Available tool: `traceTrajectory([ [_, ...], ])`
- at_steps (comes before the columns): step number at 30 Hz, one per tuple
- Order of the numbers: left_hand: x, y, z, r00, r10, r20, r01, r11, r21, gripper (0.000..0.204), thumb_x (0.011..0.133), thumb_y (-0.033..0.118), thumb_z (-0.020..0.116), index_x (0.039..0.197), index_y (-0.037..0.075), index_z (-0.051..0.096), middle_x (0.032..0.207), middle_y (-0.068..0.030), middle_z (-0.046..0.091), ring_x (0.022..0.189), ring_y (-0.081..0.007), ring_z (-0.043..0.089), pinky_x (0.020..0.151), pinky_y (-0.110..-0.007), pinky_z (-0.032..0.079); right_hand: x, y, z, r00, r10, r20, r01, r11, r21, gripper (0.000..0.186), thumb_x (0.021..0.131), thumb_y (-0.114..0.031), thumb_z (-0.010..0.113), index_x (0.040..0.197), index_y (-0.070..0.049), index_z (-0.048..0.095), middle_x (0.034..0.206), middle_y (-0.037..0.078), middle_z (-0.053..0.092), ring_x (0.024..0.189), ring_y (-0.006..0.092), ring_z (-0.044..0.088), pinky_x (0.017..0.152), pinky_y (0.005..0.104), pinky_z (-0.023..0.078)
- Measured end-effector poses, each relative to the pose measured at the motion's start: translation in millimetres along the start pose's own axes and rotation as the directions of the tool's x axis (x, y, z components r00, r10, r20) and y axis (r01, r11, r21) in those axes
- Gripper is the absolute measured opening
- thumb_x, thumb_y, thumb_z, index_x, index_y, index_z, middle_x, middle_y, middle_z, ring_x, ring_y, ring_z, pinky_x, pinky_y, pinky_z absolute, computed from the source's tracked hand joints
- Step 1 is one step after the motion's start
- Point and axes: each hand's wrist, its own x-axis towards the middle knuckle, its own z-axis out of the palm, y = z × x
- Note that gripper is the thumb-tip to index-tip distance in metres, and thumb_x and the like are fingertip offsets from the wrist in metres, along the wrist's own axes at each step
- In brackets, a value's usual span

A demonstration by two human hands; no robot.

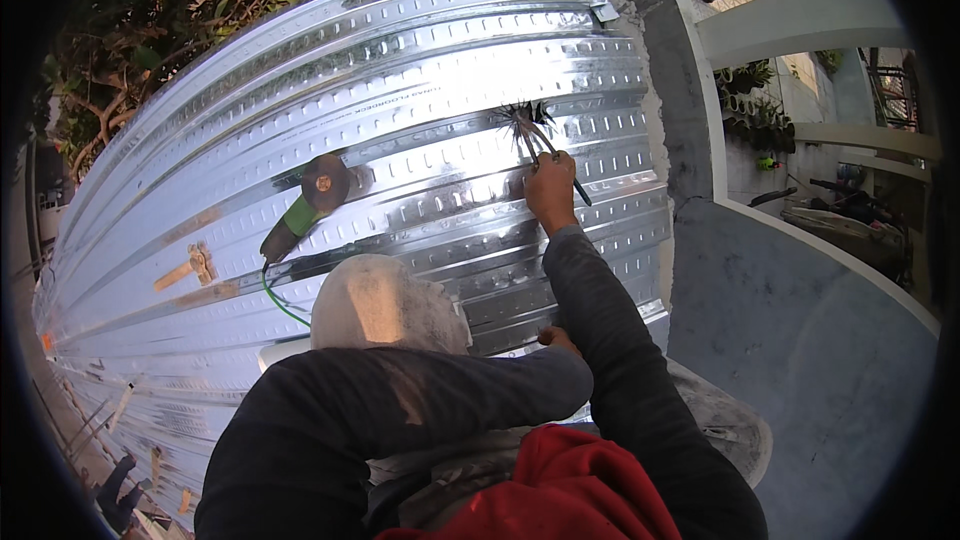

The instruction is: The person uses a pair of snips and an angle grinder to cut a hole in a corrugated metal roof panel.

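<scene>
My right hand (552, 185) is closed around a dark long-handled hand tool that looks like pincers (582, 193), one handle sticking out past my fist. The tool's head reaches a bristly dark tuft (522, 122), apparently thin wire ends, on the shiny corrugated metal decking (450, 155). My left hand (560, 340) is low beside my right forearm, mostly hidden behind my left forearm; its grip does not show. Left of my hands, a green angle grinder (295, 220) with a brown disc lies on the decking.
A green cord (280, 302) runs from the grinder toward my pale-clad knee (380, 305). Farther left lies a wooden-handled tool resembling a hammer (198, 265). A grey concrete wall (800, 320) borders the decking on the right, and foliage (130, 50) hangs over its far left side.
</scene>
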Motion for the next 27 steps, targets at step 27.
traceTrajectory([
  [27,30.6,25.2,18.8,0.996,0.054,-0.073,-0.047,0.994,0.101,0.058,0.082,0.033,0.076,0.135,0.018,0.062,0.136,-0.0058,0.062,0.121,-0.0374,0.059,0.098,-0.063,0.04,43.3,-29.2,-109.3,0.81,-0.15,0.567,0.246,0.964,-0.097,0.027,0.087,-0.016,0.054,0.091,0.001,0.074,0.099,0.025,0.07,0.096,0.0405,0.069,0.087,0.0455,0.055],
])
